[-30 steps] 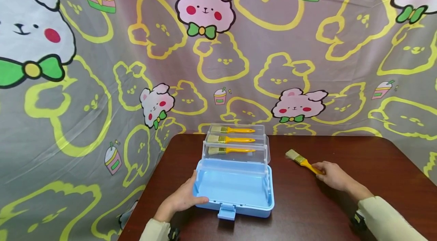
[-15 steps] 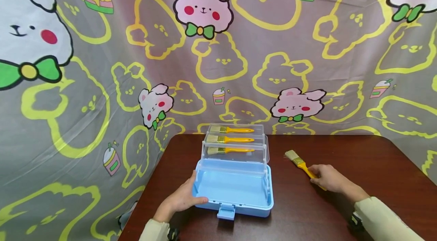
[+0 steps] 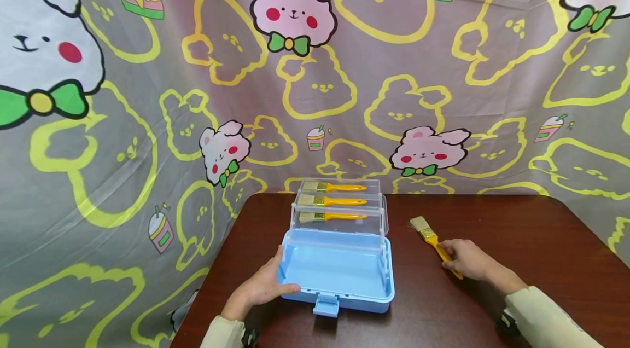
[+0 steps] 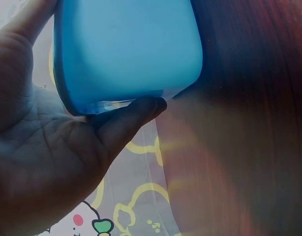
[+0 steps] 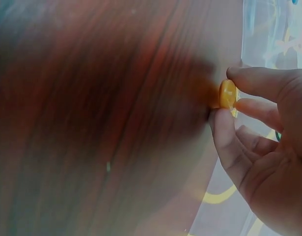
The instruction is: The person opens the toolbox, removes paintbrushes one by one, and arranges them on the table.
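Observation:
A light-blue plastic storage box (image 3: 339,268) stands with its lid up and a bare lower compartment. My left hand (image 3: 263,285) holds its left end, thumb over the front rim and fingers along the side. In the left wrist view, the thumb (image 4: 133,120) lies across the rim of the box. My right hand (image 3: 470,260) pinches the yellow handle of a paintbrush (image 3: 428,233), bristles pointing away and left, low over the table. In the right wrist view, the handle end (image 5: 228,94) shows between thumb and fingers. Three similar paintbrushes (image 3: 339,202) lie in the clear tiered trays (image 3: 376,215).
The box's front latch (image 3: 326,306) hangs open toward me. The brown table (image 3: 521,222) has its back edge against a patterned curtain (image 3: 344,134), which also runs along the left side.
My right hand has shifted slightly left and toward the front, farther up the paintbrush handle, so more of its end sticks out behind. The brush has turned a little; the left hand stays put.

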Demonstrator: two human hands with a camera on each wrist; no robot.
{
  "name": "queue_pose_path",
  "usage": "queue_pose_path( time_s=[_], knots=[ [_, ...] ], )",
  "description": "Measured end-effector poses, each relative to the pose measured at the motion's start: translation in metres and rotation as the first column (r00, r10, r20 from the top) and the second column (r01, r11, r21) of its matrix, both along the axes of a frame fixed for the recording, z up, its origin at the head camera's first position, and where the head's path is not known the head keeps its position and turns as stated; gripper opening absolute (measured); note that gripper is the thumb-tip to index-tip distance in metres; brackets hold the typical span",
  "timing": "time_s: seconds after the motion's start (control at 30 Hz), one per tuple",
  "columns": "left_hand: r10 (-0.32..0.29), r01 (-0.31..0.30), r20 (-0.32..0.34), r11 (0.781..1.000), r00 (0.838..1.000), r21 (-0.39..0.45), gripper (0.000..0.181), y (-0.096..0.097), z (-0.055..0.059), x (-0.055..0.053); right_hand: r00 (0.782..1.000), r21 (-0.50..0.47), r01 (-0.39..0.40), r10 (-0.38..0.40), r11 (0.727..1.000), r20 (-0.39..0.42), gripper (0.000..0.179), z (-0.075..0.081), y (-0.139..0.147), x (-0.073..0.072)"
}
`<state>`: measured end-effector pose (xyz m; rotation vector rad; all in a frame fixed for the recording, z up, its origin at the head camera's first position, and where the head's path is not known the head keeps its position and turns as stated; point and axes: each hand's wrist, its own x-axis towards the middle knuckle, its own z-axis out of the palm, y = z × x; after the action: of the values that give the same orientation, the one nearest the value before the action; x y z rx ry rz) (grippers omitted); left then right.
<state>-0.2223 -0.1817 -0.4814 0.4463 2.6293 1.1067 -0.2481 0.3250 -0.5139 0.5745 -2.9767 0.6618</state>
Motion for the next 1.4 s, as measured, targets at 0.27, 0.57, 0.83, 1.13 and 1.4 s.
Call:
queue_pose_path(
  time_s=[0.27, 0.57, 0.83, 1.13, 1.4],
  knots=[
    [0.008, -0.008, -0.006, 1.0, 1.0, -0.005, 0.116, 0.0, -0.001, 0.0, 1.0, 0.023, 0.009, -0.009, 1.0, -0.011, 0.04, -0.003, -0.007, 0.002],
    [0.004, -0.004, -0.019, 1.0, 1.0, 0.003, 0.116, 0.0, -0.001, 0.0, 1.0, 0.014, 0.028, -0.028, 1.0, 0.001, 0.043, -0.001, -0.017, 0.002],
    [0.007, -0.007, -0.024, 1.0, 1.0, -0.003, 0.117, -0.001, -0.001, 0.001, 0.999, 0.01, 0.038, -0.038, 0.999, -0.017, 0.046, -0.005, -0.02, 0.0],
    [0.007, -0.007, -0.015, 1.0, 1.0, -0.001, 0.116, -0.001, 0.0, 0.001, 0.999, -0.013, 0.044, -0.044, 0.999, -0.005, 0.049, -0.006, -0.022, 0.0],
    [-0.001, 0.001, -0.021, 1.0, 1.0, 0.001, 0.116, 0.0, 0.0, 0.001, 0.999, -0.018, 0.049, -0.049, 0.999, -0.006, 0.048, -0.006, -0.023, 0.002]
  ],
)
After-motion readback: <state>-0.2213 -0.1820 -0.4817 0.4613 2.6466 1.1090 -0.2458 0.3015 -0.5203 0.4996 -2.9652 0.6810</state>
